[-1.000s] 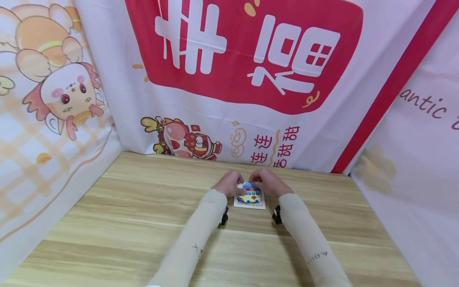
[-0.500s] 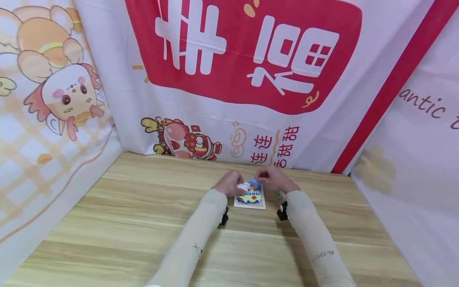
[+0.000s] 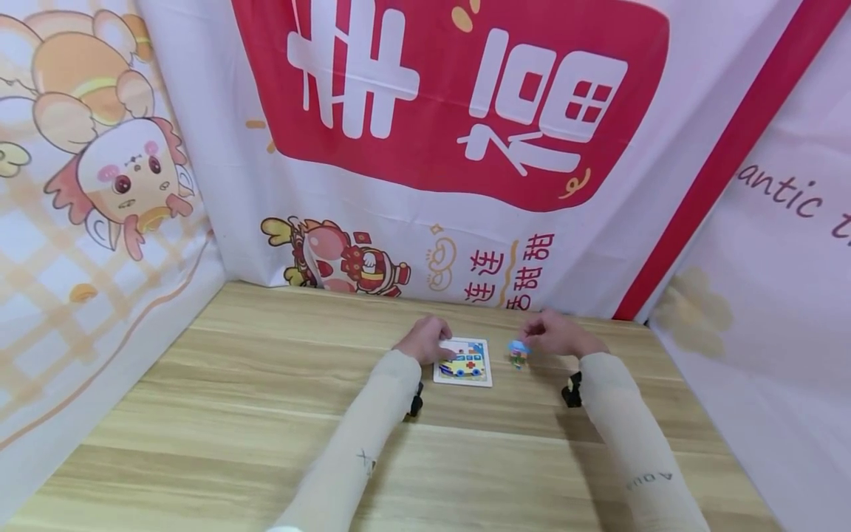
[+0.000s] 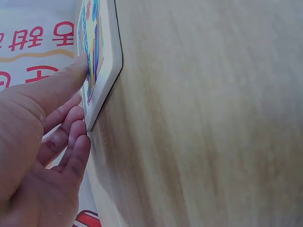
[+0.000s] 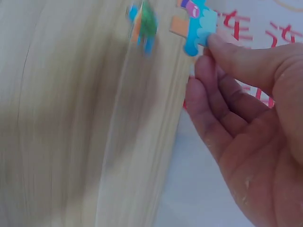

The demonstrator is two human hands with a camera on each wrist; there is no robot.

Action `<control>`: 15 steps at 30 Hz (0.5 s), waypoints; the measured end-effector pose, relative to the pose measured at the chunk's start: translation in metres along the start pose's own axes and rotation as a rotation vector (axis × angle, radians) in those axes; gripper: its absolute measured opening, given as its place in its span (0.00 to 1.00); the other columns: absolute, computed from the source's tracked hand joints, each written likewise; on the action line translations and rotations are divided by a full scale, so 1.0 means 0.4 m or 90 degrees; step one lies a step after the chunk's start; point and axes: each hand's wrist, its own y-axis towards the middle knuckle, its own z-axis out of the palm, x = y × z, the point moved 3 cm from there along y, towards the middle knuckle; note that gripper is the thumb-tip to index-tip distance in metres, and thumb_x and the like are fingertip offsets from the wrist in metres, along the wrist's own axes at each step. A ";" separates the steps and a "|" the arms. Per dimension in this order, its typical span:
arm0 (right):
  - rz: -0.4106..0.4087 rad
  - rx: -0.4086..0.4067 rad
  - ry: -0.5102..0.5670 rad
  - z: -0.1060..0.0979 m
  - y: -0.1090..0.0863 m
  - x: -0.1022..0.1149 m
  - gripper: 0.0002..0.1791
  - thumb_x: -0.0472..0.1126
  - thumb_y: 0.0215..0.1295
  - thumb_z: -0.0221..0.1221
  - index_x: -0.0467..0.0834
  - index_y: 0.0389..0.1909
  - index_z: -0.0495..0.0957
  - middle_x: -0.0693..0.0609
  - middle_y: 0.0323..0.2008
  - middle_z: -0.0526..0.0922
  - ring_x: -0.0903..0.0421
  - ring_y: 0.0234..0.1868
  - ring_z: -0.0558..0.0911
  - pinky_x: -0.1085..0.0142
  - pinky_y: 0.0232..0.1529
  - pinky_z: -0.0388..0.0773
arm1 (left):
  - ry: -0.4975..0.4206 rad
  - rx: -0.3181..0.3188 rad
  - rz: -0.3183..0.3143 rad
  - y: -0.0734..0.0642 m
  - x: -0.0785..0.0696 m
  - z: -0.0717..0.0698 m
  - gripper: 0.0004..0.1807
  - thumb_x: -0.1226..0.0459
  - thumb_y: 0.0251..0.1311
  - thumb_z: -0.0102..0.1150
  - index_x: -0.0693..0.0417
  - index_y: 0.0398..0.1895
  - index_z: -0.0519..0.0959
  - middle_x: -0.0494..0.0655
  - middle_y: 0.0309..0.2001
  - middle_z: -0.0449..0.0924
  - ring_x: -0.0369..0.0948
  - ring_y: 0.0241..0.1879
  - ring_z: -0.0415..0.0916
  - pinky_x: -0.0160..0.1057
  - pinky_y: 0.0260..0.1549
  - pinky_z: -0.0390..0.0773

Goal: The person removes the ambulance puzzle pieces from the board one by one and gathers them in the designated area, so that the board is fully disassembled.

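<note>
A small square jigsaw puzzle board [image 3: 462,383] with a white rim lies on the table, showing a yellow ambulance. White backing shows in its upper part, and a blue piece fills the upper right corner. My left hand [image 3: 423,341] holds the board's left side, thumb on the picture and fingers [image 4: 81,146] along the edge. To the right of the board, my right hand [image 3: 557,334] pinches a blue puzzle piece [image 5: 201,28] with an orange tab between thumb and fingertips. Below that piece a green and blue puzzle piece [image 5: 148,23] lies on the table, blurred.
The wood-grain table [image 3: 266,414] ends at a white cloth backdrop [image 3: 372,192] with red printing, close behind both hands. Cloth walls stand at the left and right. Black wrist cameras [image 3: 572,390] sit under the sleeves.
My right hand has lifted the blue puzzle piece off the board and carried it right, uncovering the white backing and the green piece on the table. My left hand has stayed put.
</note>
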 end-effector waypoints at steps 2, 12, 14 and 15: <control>-0.001 0.021 -0.016 -0.011 -0.013 -0.020 0.06 0.37 0.73 0.62 0.45 0.37 0.87 0.53 0.34 0.85 0.58 0.37 0.77 0.66 0.41 0.76 | 0.003 0.000 0.000 0.001 0.002 0.001 0.23 0.62 0.58 0.78 0.62 0.54 0.83 0.52 0.53 0.81 0.46 0.54 0.77 0.46 0.62 0.80; 0.069 0.074 -0.017 -0.043 -0.061 -0.071 0.05 0.36 0.75 0.62 0.42 0.40 0.86 0.49 0.37 0.85 0.54 0.41 0.77 0.65 0.44 0.76 | -0.005 0.006 0.003 0.003 0.004 0.002 0.23 0.62 0.58 0.78 0.62 0.55 0.83 0.53 0.55 0.82 0.47 0.56 0.78 0.47 0.63 0.80; 0.075 0.069 -0.017 -0.039 -0.064 -0.078 0.05 0.35 0.75 0.62 0.42 0.40 0.86 0.48 0.38 0.85 0.53 0.41 0.76 0.64 0.45 0.75 | -0.003 0.003 0.007 0.003 0.005 0.003 0.23 0.62 0.58 0.78 0.62 0.55 0.83 0.53 0.54 0.82 0.47 0.56 0.78 0.47 0.63 0.80; 0.074 0.066 -0.016 -0.036 -0.066 -0.080 0.06 0.35 0.75 0.61 0.42 0.40 0.87 0.48 0.38 0.86 0.53 0.41 0.77 0.64 0.45 0.75 | -0.003 0.001 0.008 0.002 0.005 0.003 0.23 0.62 0.58 0.78 0.62 0.54 0.83 0.53 0.54 0.82 0.47 0.56 0.78 0.47 0.63 0.80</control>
